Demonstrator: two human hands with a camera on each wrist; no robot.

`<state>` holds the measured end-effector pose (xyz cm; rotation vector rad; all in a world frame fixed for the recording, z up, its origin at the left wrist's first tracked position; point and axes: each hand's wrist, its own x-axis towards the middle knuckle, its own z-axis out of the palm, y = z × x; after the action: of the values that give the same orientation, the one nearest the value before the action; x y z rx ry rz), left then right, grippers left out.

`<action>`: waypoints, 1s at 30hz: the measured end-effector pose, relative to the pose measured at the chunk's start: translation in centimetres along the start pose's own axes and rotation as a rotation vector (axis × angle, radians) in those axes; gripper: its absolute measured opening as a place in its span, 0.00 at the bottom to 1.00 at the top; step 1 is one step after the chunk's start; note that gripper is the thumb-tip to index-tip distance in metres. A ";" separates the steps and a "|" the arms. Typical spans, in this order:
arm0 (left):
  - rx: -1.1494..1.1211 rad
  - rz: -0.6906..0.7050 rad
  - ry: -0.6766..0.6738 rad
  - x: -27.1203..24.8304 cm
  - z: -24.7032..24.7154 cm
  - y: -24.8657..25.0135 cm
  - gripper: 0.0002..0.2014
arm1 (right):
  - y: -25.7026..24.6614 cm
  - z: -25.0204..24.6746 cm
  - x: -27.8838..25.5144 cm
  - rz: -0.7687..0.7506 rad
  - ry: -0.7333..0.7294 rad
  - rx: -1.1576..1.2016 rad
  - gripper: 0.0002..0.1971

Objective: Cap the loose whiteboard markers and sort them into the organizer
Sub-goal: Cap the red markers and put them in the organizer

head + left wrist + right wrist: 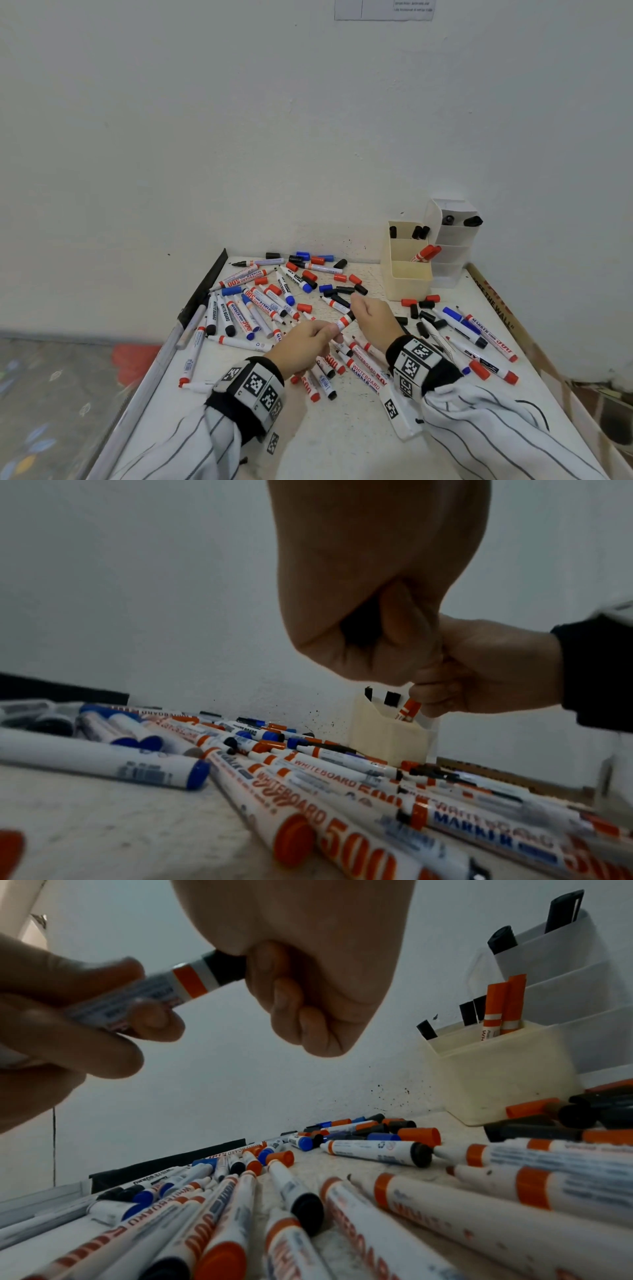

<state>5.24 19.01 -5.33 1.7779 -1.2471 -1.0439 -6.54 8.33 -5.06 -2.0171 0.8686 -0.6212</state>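
Note:
Above the table's middle, my left hand (310, 337) grips the barrel of a white marker (343, 321) with a red band. My right hand (368, 313) curls round the black cap (224, 968) on that marker's end. In the right wrist view the cap sits flush against the white barrel (150, 993). Many loose markers (255, 303) and caps (342, 291) in red, blue and black lie scattered below. The cream organizer (407, 281) stands at the back right with black markers in its rear slot and red markers (424, 253) in its middle slot.
A white tiered holder (452, 240) with black markers stands behind the cream one against the wall. A cardboard strip (496, 308) borders the table's right edge and a dark rail (205, 284) its left edge. More caps (423, 310) lie in front of the organizer.

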 end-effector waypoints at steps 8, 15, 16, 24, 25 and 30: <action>-0.408 -0.157 -0.317 0.2 -0.5 0.6 0.18 | 0.8 -0.7 0.3 -0.148 -0.004 -0.011 0.22; -0.143 -0.097 -0.274 2.2 0.3 1.1 0.17 | 2.2 -2.5 0.6 -0.195 -0.106 -0.120 0.16; -0.095 -0.076 -0.245 2.6 0.5 1.1 0.16 | 2.4 -3.0 0.7 -0.181 -0.124 -0.143 0.15; 0.207 -0.062 -0.068 6.7 1.5 1.6 0.20 | 1.9 -8.6 2.5 -0.192 0.054 -0.134 0.02; 0.265 -0.083 -0.059 7.3 1.6 1.5 0.21 | 1.9 -9.2 2.9 -0.199 0.105 -0.137 0.02; 0.535 -0.153 -0.075 9.9 2.5 1.5 0.23 | 2.5 -11.8 5.0 -0.261 0.347 -0.146 0.04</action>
<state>4.46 8.89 -7.18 2.2814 -1.5623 -0.9200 -12.31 -2.36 -0.38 -2.2112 0.8760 -1.1077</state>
